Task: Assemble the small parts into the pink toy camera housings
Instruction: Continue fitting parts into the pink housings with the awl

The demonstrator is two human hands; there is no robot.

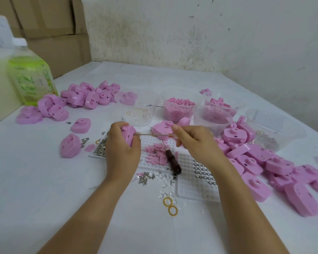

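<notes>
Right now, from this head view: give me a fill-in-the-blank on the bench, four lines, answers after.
1. The left hand grips a housing coloured ____.
2. The right hand pinches a thin tool whose tip reaches the ____.
3. ____ yellow rings lie on the table between the forearms.
4. The green bottle stands at the table's far ____ side.

Missing words: pink; housing; Two; left.
</notes>
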